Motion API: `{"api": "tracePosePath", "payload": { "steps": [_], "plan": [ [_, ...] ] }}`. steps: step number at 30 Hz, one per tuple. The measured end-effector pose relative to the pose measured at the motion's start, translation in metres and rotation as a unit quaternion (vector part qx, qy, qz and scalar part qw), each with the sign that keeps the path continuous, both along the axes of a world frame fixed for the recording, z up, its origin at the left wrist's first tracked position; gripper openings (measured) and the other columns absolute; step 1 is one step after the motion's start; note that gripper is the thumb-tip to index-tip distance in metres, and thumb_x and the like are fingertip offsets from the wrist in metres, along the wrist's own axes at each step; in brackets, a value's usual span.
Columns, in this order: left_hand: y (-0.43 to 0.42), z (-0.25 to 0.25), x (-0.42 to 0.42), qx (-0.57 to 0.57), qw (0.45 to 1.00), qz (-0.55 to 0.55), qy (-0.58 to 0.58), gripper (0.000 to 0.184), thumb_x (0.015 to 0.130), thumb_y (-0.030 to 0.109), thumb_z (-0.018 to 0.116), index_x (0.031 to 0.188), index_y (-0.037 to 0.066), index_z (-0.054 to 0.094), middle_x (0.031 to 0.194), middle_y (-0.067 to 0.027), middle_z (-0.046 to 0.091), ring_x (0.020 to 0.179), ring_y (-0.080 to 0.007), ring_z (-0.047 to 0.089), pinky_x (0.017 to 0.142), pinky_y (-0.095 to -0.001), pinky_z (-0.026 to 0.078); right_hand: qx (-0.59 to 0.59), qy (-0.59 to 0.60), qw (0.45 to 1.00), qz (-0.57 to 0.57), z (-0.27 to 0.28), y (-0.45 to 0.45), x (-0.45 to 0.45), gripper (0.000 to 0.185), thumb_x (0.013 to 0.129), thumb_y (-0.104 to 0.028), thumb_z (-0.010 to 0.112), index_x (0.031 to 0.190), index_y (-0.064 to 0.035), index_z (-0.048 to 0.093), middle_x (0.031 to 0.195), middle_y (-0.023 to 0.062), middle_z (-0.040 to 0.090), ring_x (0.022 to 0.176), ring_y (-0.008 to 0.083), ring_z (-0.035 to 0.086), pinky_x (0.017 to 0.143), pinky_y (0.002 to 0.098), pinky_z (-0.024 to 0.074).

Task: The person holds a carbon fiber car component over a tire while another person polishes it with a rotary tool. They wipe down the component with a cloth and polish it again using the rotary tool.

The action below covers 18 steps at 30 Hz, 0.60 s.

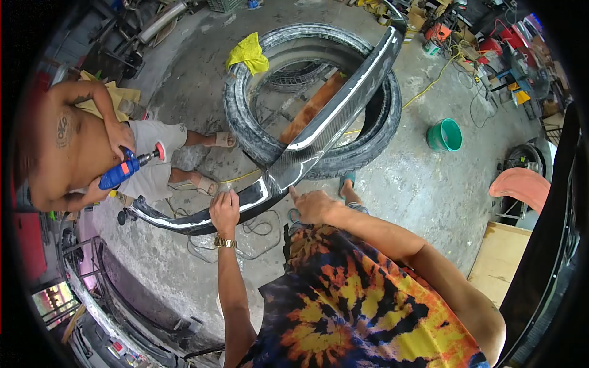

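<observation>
A long curved carbon-fibre car bumper lip (319, 138) with white filler patches and lines crosses the view, resting on a big tyre (236, 116). My left hand (225, 211) is closed round the near edge of its left section. On that wrist is a gold watch. My right hand (314, 206) is at the lip's lower edge near the middle, index finger stretched out and its tip at or against the edge; whether it touches is unclear. The other fingers are partly hidden. At left, another person (73, 135) holds a blue power drill (119, 175) with a red round pad.
A yellow cloth (248, 54) hangs over the tyre's rim. A green bucket (445, 135) stands on the concrete floor to the right. Cords (257, 230) lie on the floor beneath the lip. Tools and boxes crowd the upper right; a wooden board (500, 257) is at right.
</observation>
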<state>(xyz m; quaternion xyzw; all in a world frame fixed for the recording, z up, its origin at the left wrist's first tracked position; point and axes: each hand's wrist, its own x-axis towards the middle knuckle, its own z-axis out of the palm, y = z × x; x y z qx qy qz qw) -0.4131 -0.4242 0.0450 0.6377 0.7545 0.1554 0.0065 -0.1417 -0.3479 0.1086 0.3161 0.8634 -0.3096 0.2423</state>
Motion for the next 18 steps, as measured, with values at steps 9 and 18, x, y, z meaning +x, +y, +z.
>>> {"api": "tracePosePath", "payload": {
  "steps": [9,18],
  "plan": [
    [0.004,-0.016,-0.004,0.175,0.981,-0.046,0.068,0.029,0.091,0.015,0.064,0.065,0.004,0.056,0.067,-0.0111,0.058,0.065,-0.0317,0.059,0.062,-0.0441,0.048,0.000,-0.049,0.999,0.011,-0.008,-0.002,-0.002,0.075,0.087,-0.006,0.046,0.151,0.0153,0.014,0.110,0.0247,0.070,0.102,0.0331,0.069,0.085,0.0414,0.0538],
    [0.000,-0.016,-0.002,0.174,0.981,-0.042,0.074,0.031,0.092,0.016,0.062,0.064,0.004,0.055,0.067,-0.0113,0.057,0.066,-0.0317,0.059,0.063,-0.0443,0.048,0.045,-0.032,0.997,0.046,-0.012,0.000,0.005,0.076,0.095,-0.020,0.052,0.150,0.0154,0.015,0.111,0.0248,0.069,0.104,0.0339,0.069,0.085,0.0424,0.0544]
  ]
}}
